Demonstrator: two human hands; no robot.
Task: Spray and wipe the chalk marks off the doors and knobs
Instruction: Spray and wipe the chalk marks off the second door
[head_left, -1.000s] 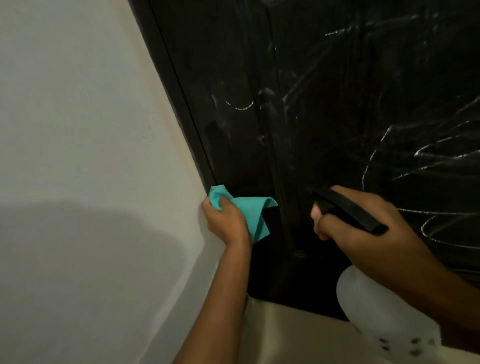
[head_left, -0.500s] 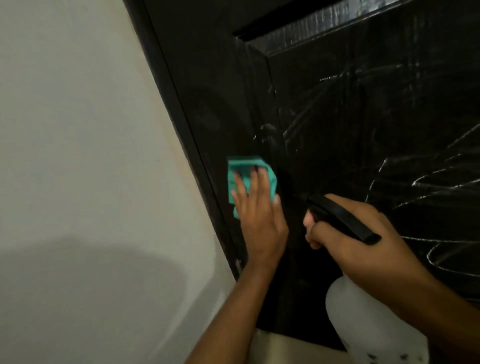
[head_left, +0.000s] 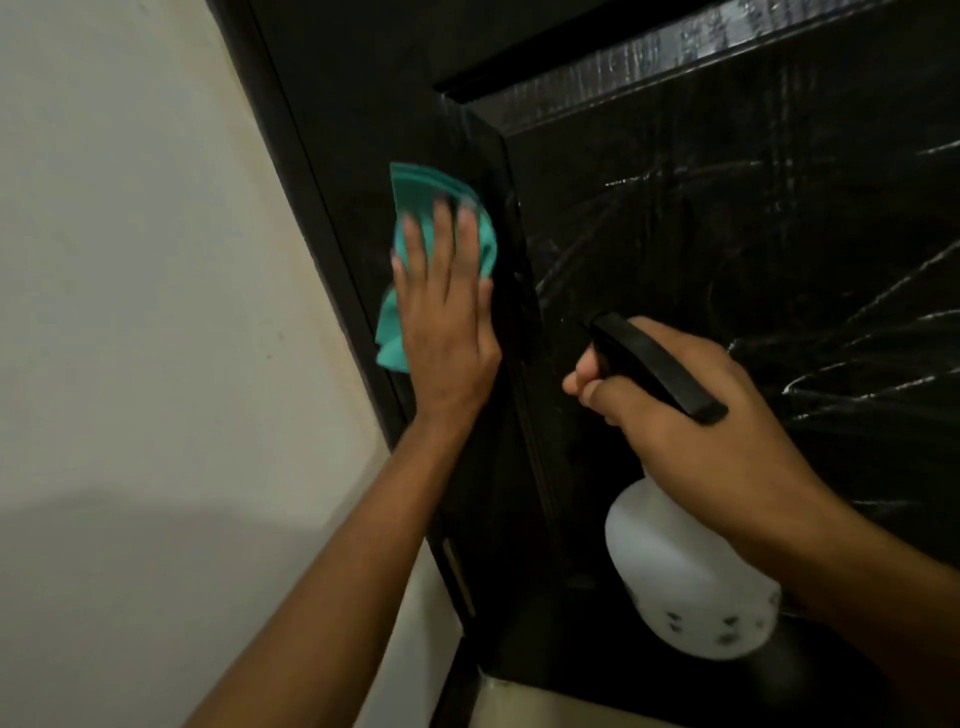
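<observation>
A black door (head_left: 727, 218) fills the right and centre, with white chalk scribbles (head_left: 857, 338) across its right panel. My left hand (head_left: 447, 322) lies flat with straight fingers on a teal cloth (head_left: 415, 208), pressing it against the door's left strip beside the frame. My right hand (head_left: 691, 426) grips a white spray bottle (head_left: 685, 582) by its black trigger head (head_left: 654, 364), the nozzle pointing at the door. No knob is in view.
A pale wall (head_left: 145, 312) takes up the left side, meeting the dark door frame (head_left: 311, 208). A light floor or ledge strip (head_left: 545, 706) shows at the bottom under the door.
My left hand has slid the cloth upward along the door's left strip, going from a bunched grip low down to a flat palm higher up. The spray bottle stays about where it was.
</observation>
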